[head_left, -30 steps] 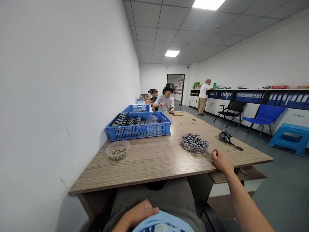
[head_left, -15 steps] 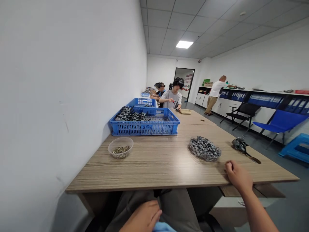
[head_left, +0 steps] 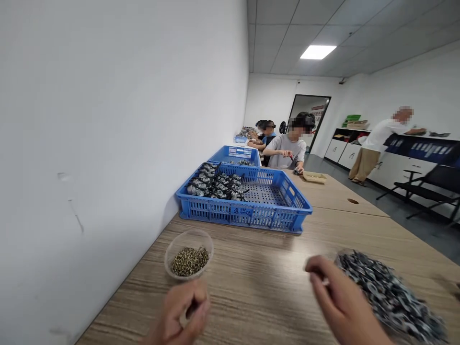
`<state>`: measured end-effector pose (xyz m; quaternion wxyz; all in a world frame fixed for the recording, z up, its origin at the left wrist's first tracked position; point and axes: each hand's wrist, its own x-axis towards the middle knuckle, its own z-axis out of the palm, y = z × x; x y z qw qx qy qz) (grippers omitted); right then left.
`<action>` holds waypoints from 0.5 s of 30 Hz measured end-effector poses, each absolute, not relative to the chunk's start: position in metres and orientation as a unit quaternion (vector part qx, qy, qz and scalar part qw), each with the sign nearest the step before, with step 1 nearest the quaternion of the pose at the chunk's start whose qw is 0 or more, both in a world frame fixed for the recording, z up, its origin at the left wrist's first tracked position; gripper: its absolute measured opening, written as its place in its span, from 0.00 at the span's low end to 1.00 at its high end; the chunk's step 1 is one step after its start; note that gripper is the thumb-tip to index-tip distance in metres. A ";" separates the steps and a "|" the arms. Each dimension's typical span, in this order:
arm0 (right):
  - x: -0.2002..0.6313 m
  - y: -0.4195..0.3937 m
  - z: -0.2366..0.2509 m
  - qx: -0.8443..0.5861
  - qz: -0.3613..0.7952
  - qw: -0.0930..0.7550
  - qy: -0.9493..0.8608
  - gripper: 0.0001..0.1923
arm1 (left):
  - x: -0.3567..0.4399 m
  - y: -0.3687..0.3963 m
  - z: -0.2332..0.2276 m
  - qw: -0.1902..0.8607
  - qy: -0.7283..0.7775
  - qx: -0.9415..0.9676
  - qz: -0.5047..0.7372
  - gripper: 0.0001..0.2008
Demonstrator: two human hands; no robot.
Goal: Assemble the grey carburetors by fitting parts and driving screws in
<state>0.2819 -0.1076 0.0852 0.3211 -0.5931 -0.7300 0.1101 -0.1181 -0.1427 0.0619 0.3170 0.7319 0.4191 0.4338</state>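
My left hand (head_left: 181,314) hovers over the table just in front of a clear plastic bowl (head_left: 170,256) of small brass-coloured screws (head_left: 190,261). Its fingers are loosely curled, with a gap between thumb and forefinger and nothing visible in it. To the right, my right hand (head_left: 341,299) is in the air beside a heap of small grey metal parts (head_left: 391,292) in a clear container. Its thumb and bent forefinger stand slightly apart, and no object shows between them. The other fingertips of both hands are hidden.
A blue plastic crate (head_left: 244,213) holds several grey-black mechanical assemblies (head_left: 219,184). Behind it stands another blue crate (head_left: 233,155). Across the table, a person in a grey shirt (head_left: 287,148) works near a shallow tan tray (head_left: 314,178). The white wall (head_left: 125,167) bounds the left side.
My left hand has risen from my lap to the screw bowl. My right hand has moved forward and left, its fist loosening. The view has come closer and turned left.
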 end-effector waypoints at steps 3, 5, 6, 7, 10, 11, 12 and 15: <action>0.207 -0.045 0.067 -0.540 0.145 0.231 -0.796 0.08 | -0.135 -0.075 0.113 0.202 0.445 0.707 0.511 0.17; 0.171 -0.014 0.045 -0.535 0.128 0.168 -0.818 0.08 | -0.145 -0.017 0.141 0.105 0.487 0.692 0.521 0.10; 0.158 -0.004 0.035 -0.525 0.125 0.141 -0.830 0.09 | -0.151 0.014 0.152 0.057 0.523 0.697 0.487 0.10; 0.149 0.004 0.026 -0.520 0.117 0.121 -0.837 0.10 | -0.157 0.045 0.160 -0.008 0.564 0.705 0.430 0.12; 0.138 0.015 0.009 -0.505 0.105 0.106 -0.850 0.13 | -0.175 0.129 0.172 -0.106 0.625 0.717 0.290 0.23; 0.139 0.017 0.006 -0.503 0.107 0.109 -0.851 0.14 | -0.179 0.152 0.171 -0.111 0.635 0.719 0.260 0.27; 0.141 0.018 0.005 -0.500 0.112 0.110 -0.852 0.15 | -0.182 0.171 0.170 -0.115 0.644 0.720 0.231 0.30; 0.149 0.022 0.005 -0.497 0.122 0.101 -0.853 0.16 | -0.185 0.214 0.159 -0.117 0.668 0.717 0.162 0.35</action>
